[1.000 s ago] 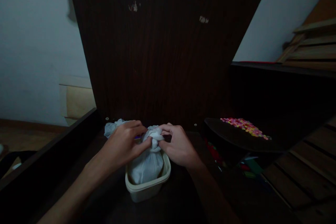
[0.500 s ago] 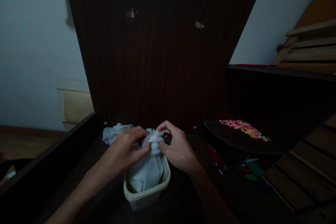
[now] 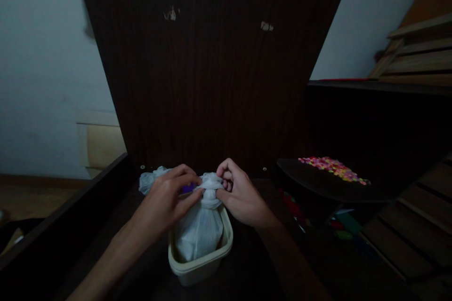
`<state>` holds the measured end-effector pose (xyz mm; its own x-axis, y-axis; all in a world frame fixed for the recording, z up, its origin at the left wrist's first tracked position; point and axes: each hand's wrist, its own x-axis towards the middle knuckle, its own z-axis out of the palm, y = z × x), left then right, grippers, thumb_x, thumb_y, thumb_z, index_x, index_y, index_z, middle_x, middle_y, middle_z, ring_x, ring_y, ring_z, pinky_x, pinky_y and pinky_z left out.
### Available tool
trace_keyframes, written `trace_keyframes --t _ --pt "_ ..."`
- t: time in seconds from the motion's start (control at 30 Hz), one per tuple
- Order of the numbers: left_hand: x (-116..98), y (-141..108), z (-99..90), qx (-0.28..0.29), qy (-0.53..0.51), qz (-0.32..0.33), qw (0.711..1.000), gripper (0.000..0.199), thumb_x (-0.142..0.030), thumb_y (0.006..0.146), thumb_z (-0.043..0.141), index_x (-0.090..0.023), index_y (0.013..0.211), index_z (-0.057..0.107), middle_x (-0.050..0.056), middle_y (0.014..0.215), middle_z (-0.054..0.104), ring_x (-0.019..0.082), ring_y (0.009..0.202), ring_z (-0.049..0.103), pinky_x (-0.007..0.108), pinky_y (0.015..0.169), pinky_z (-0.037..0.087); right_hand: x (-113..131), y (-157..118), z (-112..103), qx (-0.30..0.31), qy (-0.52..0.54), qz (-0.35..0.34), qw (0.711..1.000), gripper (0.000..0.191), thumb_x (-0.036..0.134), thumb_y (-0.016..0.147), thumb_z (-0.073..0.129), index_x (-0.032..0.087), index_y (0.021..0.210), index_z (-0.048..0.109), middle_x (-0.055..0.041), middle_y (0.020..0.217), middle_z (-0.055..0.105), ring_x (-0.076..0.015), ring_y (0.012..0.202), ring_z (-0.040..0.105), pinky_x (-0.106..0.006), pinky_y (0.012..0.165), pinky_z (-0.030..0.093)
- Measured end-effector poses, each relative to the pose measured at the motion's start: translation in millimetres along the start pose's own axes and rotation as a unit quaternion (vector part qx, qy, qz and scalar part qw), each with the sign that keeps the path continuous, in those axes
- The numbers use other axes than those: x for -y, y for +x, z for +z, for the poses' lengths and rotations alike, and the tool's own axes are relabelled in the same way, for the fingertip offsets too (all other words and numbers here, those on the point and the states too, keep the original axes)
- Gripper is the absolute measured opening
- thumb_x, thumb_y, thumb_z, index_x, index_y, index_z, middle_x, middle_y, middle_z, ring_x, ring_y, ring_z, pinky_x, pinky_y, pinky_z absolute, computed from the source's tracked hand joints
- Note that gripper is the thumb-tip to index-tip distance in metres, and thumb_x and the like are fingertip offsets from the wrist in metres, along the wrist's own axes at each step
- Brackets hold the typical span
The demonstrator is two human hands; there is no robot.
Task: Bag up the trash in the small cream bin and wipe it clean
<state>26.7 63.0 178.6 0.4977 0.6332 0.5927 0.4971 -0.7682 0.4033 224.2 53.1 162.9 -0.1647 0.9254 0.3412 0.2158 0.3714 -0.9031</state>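
Observation:
A white plastic bag (image 3: 199, 235), its top twisted into a knot, sits in a cream rectangular tub (image 3: 200, 268) on a dark surface. My left hand (image 3: 169, 195) pinches the left side of the knot between thumb and fingers. On the knot's right side, the thumb and fingers of my right hand (image 3: 242, 195) grip the plastic. What the bag contains cannot be made out. Something purple (image 3: 188, 188) shows behind the left fingers. Another crumpled whitish bag (image 3: 148, 181) lies behind my left hand.
A tall dark wooden panel (image 3: 219, 80) rises behind the tub. To the right, a dark rounded shelf (image 3: 300, 176) bears a pile of small colourful pieces (image 3: 334, 168). Red and green items (image 3: 344, 223) lie below it. A low dark side board (image 3: 70, 209) runs along the left.
Both hands remain at the bag's knot, with small finger shifts. More of the purple thing shows between them. The view has shifted slightly.

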Motion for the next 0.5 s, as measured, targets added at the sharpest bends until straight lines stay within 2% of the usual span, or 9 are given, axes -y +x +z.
trace_keyframes --t 0.13,0.3,0.5 --pt "-0.3 -0.7 2.5 0.026 0.007 0.010 1.000 0.021 -0.029 0.096 0.057 -0.019 0.097 0.076 0.006 0.097 0.070 0.020 0.086 0.068 0.030 0.076 0.054 -1.6 -0.3 -0.5 0.018 0.015 0.005 1.000 0.031 0.006 0.061 0.047 0.023 0.086 0.044 0.0071 0.070 0.049 -0.0106 0.062 0.043 -0.023 0.054 0.031" --pt "-4.6 -1.2 4.8 0.059 0.022 0.015 0.998 0.022 -0.024 0.100 0.051 -0.018 0.106 0.071 0.006 0.102 0.069 0.021 0.093 0.067 0.034 0.084 0.055 -4.1 0.7 1.1 0.022 0.035 0.005 0.999 0.033 0.005 0.060 0.045 0.023 0.087 0.045 0.0072 0.069 0.052 -0.0107 0.061 0.047 -0.023 0.054 0.031" --pt "-8.1 -1.0 4.0 0.097 0.031 0.032 0.994 0.020 -0.022 0.102 0.046 -0.019 0.107 0.065 0.006 0.099 0.068 0.021 0.093 0.065 0.034 0.084 0.053 -4.8 2.3 0.9 0.019 0.017 0.010 1.000 0.027 0.008 0.065 0.050 0.022 0.088 0.050 0.0051 0.069 0.058 -0.0128 0.063 0.050 -0.024 0.055 0.034"
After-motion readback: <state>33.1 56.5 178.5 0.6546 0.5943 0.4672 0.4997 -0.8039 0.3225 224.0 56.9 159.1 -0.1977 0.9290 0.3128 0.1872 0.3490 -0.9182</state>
